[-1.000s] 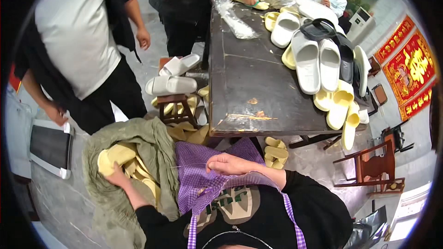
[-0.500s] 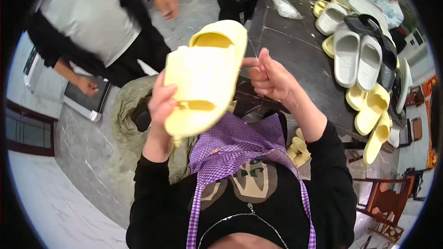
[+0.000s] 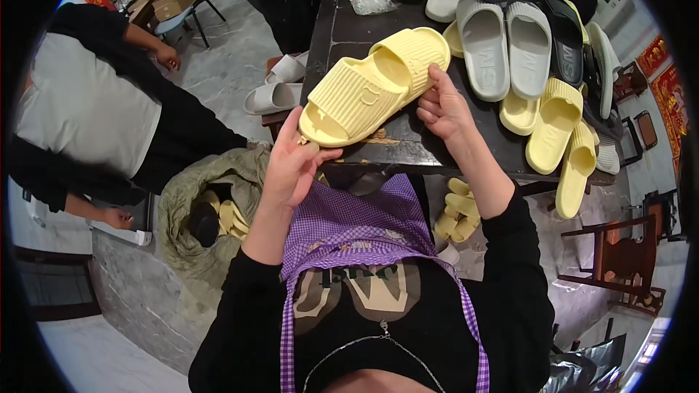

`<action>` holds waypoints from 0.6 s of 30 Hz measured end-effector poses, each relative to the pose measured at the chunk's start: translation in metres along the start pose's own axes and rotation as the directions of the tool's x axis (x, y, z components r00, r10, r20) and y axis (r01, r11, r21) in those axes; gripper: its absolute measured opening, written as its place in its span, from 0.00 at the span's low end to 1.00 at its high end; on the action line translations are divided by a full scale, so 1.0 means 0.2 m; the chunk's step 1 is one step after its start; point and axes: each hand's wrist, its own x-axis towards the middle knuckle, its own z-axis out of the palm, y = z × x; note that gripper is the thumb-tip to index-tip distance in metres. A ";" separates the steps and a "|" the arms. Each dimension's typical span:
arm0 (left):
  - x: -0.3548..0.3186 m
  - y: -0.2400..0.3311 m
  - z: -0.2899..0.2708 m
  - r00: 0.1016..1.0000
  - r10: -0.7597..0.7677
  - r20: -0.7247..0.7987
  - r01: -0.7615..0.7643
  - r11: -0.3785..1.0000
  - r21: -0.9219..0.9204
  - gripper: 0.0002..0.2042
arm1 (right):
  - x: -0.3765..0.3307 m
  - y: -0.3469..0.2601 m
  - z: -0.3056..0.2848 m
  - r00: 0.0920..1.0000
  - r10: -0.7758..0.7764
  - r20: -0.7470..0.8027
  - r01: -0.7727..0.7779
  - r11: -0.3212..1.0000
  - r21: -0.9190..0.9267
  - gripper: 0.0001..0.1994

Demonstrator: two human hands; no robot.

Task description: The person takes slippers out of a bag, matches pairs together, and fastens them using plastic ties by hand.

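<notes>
Moved since last frame: slipper's come down from up in front of my view to just over the near table edge, now lying flatter, toe end toward upper right.
Thing in hand: pale yellow slipper (image 3: 375, 86), ribbed top, centre-top of the frame, held between both hands above the dark table (image 3: 342, 36).
Left hand (image 3: 295, 164): under the heel end, fingers curled together round the sole, thumb across the edge. Clamped on it afaict.
Right hand (image 3: 444, 105): fingertips pinched on the toe-side rim, fingers close together.
Risk imo: grip at both ends is light, mostly fingertips. A twist could let it slip and drop off the table edge into the olive sack (image 3: 211, 204) at lower left, mixing w/ the yellow ones already in there.
Around: grey slippers (image 3: 506, 47) and a black one (image 3: 564, 25) upper right, more yellow slippers (image 3: 557, 127) hanging off the right edge, so not much bare tabletop to set it down.
In the way: person in a grey vest (image 3: 87, 113) at left, white slippers on a stool (image 3: 277, 87) by the table, wooden chair (image 3: 619, 255) lower right.
</notes>
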 end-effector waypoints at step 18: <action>0.29 0.05 -0.21 0.977 -0.135 -0.163 0.105 0.978 -0.181 0.18 | -0.07 -0.12 -0.08 0.979 -0.204 -0.007 0.197 0.953 -0.230 0.13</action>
